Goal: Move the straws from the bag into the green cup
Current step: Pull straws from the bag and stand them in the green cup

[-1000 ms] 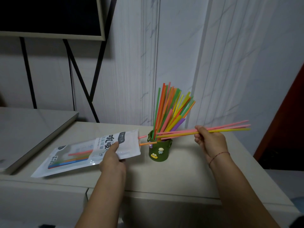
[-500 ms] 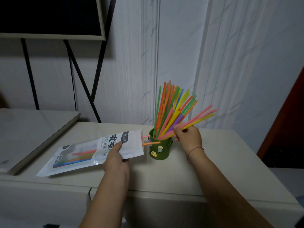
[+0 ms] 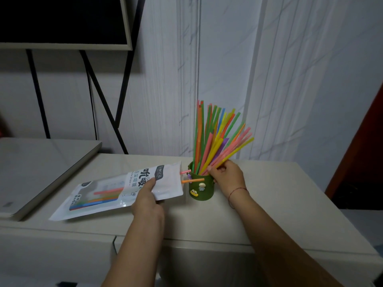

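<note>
A small green cup (image 3: pixel 204 192) with cartoon stickers stands on the beige cabinet top, holding several coloured straws (image 3: pixel 209 133) that fan upward. My right hand (image 3: pixel 227 175) is at the cup's right rim and pinches a few pink and yellow straws (image 3: pixel 236 145), their lower ends inside the cup. My left hand (image 3: pixel 148 198) grips the white straw bag (image 3: pixel 116 190) near its open end, which faces the cup. A pink and an orange straw (image 3: pixel 192 180) stick out of the bag's mouth toward the cup. More straws show through the bag's clear window.
The beige cabinet top (image 3: pixel 259 204) extends right of the cup. A lighter raised slab (image 3: pixel 37 172) lies at the left. A dark screen on black legs (image 3: pixel 62 21) hangs above it. White wall panels stand close behind the cup. A dark red edge (image 3: pixel 373 141) is at the far right.
My right hand has swung the pink and yellow straws from level to steeply tilted and lowered their ends into the cup. The left hand and bag have stayed almost still.
</note>
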`<state>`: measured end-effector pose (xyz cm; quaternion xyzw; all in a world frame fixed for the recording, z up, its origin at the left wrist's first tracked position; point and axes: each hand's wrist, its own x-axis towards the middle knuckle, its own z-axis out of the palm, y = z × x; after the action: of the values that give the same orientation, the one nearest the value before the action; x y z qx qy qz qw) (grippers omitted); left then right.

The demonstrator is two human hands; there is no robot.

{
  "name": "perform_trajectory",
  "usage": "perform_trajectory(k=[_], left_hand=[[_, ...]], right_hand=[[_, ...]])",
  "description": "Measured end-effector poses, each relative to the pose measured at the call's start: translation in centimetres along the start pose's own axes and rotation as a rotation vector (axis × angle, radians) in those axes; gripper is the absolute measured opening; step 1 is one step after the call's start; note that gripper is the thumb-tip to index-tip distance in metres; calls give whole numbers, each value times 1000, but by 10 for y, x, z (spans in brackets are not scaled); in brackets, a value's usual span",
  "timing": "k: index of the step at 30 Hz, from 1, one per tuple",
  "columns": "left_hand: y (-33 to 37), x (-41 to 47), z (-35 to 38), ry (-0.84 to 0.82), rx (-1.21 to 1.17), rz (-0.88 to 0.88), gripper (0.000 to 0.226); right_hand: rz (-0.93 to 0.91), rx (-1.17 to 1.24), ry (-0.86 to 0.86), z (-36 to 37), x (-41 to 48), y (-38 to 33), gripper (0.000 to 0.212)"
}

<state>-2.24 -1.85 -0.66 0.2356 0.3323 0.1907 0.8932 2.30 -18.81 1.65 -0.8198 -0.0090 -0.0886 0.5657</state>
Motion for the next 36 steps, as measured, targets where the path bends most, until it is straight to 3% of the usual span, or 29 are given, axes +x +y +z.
perform_trajectory(k=[4,6,10,12,16,21,27,36], left_hand=[[1,-2,1,-7,16,3,58],[0,-3,1,-13,21,9,58],[-1,-6,3,-40,26,20,56],[0,-8,3,-58,17,31,55],[2,-17,5,-124,14,59,51],[5,-34,11,-252,187,267,25],[6,-43,11,-356,310,488,27],[0,-43,12,-378,450,633,26]], right_hand=[[60,-25,-42,-5,-7,-4,21],[147,-18,-141,-8,-15,-6,31],[400,320,-350,-9,-32,-13,32],[426,515,-404,-7,-36,-17,26],[388,726,-395,3,-36,-20,19],[540,774,-380,14,-35,-18,34],[700,1047,-417,15,-39,-22,41],[765,1104,-448,13,-42,-23,30]])
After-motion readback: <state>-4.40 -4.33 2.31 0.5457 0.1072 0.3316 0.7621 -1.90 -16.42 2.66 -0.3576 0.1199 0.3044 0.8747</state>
